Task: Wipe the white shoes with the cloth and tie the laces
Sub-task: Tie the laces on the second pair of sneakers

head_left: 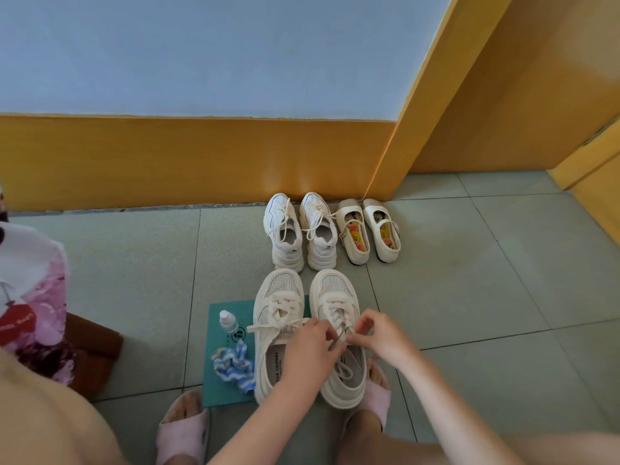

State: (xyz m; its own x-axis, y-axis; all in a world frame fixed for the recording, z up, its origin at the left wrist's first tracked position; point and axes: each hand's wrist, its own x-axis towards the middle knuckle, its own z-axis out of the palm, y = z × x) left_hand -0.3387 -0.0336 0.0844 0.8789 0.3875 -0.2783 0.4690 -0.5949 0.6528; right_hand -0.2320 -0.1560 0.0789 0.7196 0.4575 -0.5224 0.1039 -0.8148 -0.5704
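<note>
Two cream-white sneakers stand side by side on the floor in front of me, the left shoe (278,307) and the right shoe (337,297). My left hand (308,350) and my right hand (379,337) meet over the right shoe's tongue, each pinching a strand of its lace (340,333). The left shoe's lace (268,327) trails loose to the left. A blue-and-white striped cloth (233,364) lies crumpled on a teal mat (218,394) left of the shoes, touching neither hand.
A small clear bottle (228,321) stands on the mat. Behind are another pair of white sneakers (302,229) and cream strap shoes (367,229) against an orange skirting. My feet in pink slippers (183,427) are near. Another person's patterned clothing (30,297) fills the left edge.
</note>
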